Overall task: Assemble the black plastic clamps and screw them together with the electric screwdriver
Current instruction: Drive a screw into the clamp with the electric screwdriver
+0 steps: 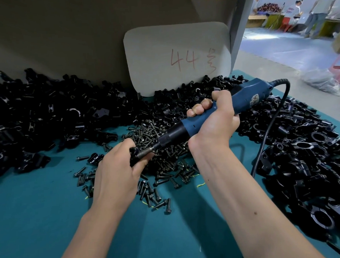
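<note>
Clamp (pixel 134 152) near centre, gripped by left hand (pixel 116 170) over screws (pixel 163 168) | right hand (pixel 213 123) grips blue electric screwdriver (pixel 194 124), bit against clamp | far card (pixel 177 56) reads "44" in red

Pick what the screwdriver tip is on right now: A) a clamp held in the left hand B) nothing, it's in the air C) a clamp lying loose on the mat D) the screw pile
A: the right hand grips the blue electric screwdriver, and its bit runs down into the black clamp that the left hand holds above the screw pile.
</note>
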Motion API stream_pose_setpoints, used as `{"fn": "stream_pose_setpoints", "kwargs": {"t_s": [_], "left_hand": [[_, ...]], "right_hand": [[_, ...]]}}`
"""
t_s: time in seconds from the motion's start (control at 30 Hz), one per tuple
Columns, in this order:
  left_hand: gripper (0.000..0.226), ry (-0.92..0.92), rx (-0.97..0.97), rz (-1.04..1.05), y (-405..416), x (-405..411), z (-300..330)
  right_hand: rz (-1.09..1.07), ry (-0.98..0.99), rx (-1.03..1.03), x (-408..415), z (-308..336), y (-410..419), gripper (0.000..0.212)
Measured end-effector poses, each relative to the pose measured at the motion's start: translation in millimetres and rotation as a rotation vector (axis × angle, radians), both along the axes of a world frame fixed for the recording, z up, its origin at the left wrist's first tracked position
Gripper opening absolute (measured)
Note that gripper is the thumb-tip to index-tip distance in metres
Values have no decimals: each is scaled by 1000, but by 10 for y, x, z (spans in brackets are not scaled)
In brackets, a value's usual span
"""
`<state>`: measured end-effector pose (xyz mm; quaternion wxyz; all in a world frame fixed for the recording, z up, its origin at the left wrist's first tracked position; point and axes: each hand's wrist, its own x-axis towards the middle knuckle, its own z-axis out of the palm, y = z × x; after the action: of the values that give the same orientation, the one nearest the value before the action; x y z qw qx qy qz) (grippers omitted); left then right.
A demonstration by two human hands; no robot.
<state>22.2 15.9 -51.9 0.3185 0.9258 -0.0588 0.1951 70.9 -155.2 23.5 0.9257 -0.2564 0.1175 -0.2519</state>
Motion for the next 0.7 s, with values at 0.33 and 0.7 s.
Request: {"fn": "stream_pose_setpoints", "kwargs": {"t_s": [0.33, 0.7], "left_hand": [[34, -69, 88, 30, -13, 18, 12], [44, 92, -330, -278, 2, -17, 27]], "right_hand": [[0, 50, 29, 43, 17, -73, 18], [357, -325, -36, -27, 165, -251, 26]]}}
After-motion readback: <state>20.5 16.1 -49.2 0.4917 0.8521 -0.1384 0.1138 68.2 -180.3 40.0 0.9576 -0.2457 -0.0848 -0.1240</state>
